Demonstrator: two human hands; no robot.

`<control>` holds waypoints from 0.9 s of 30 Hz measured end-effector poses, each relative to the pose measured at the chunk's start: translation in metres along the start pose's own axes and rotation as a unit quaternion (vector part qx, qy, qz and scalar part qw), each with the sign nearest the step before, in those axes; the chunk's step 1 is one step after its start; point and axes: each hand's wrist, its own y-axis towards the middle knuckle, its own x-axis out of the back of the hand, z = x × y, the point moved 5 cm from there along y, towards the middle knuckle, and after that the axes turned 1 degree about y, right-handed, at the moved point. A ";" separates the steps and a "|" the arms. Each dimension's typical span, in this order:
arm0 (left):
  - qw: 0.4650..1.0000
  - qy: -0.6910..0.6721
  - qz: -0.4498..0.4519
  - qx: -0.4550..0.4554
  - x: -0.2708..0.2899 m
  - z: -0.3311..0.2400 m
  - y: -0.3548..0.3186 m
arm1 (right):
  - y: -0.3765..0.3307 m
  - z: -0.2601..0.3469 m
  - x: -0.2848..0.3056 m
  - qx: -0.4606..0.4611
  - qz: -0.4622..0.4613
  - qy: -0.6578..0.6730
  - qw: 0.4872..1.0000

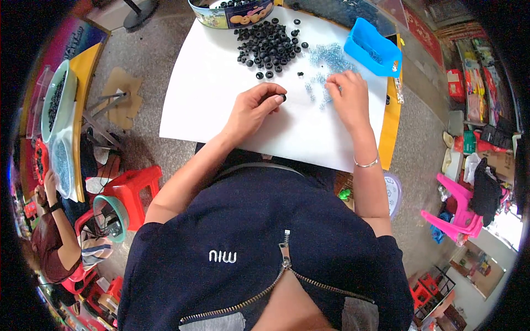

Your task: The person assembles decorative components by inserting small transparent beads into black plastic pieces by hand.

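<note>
Between the thumb and fingertips of my left hand (pixel 255 110) is a small round black part (pixel 283 97), held above the white sheet (pixel 204 110). Ahead of that hand lies a heap of similar black parts (pixel 268 47), some with a hole or a stem. My right hand (pixel 350 98) is bent down at the near right edge of a spread of tiny clear bluish pieces (pixel 328 57). Its thumb and fingers are drawn together, and whatever they pinch is too small or hidden to make out. One loose black part (pixel 300 74) sits between the two piles.
A blue plastic scoop tray (pixel 375 52) with some clear pieces stands at the right. A decorated round tin (pixel 232 15) of black parts is at the far edge. To the left, another person works at a yellow table (pixel 91 60), near a red stool (pixel 135 190).
</note>
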 end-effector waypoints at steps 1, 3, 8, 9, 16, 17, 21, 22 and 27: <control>1.000 0.000 0.000 0.000 -0.001 0.000 0.000 | -0.004 0.001 -0.003 0.007 0.022 -0.023 0.999; 1.000 0.003 0.002 0.002 -0.001 0.000 0.001 | -0.009 0.008 -0.006 0.009 0.024 -0.034 0.999; 1.000 0.019 0.000 -0.004 -0.002 -0.004 0.000 | -0.013 0.010 -0.007 0.009 0.048 -0.036 0.998; 1.000 0.025 -0.005 -0.004 -0.002 -0.005 0.000 | -0.014 0.008 -0.008 0.011 0.028 -0.009 1.000; 0.999 0.029 -0.007 -0.014 -0.002 -0.004 -0.001 | -0.019 -0.007 0.002 -0.060 -0.035 0.054 0.996; 0.999 0.032 -0.007 -0.012 -0.002 -0.004 -0.001 | -0.019 -0.006 0.002 -0.060 -0.035 0.053 0.996; 0.999 0.038 -0.006 -0.011 -0.002 -0.005 0.000 | -0.021 0.005 -0.003 -0.030 -0.021 -0.028 0.999; 0.999 0.039 -0.007 -0.011 -0.002 -0.004 -0.001 | -0.021 0.008 -0.003 -0.022 -0.033 -0.071 0.997; 1.000 0.017 -0.010 -0.015 -0.002 0.000 0.000 | -0.017 0.002 -0.009 -0.017 -0.023 -0.053 0.998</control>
